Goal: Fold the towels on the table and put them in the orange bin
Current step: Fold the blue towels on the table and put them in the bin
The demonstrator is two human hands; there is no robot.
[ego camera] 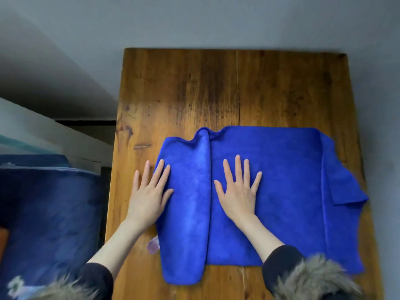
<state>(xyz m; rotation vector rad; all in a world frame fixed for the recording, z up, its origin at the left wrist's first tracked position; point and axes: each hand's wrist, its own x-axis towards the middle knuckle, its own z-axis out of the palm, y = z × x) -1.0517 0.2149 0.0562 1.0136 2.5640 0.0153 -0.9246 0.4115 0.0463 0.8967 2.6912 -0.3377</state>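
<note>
Right hand (239, 191) fingers (238, 167) flat on towel (281, 191)

plain royal-blue towel (270, 180), streaked amber-brown wooden table (184, 87), grey wall (194, 20)

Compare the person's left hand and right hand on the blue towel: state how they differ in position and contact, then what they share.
The left hand lies at the blue towel's left edge, partly on the wooden table; the right hand lies wholly on the towel. The left hand touches the folded-over left strip; the right hand lies on the wide flat part. The right hand's fingers spread wider than the left hand's. Both lie palm down with straight fingers, gripping nothing.
</note>
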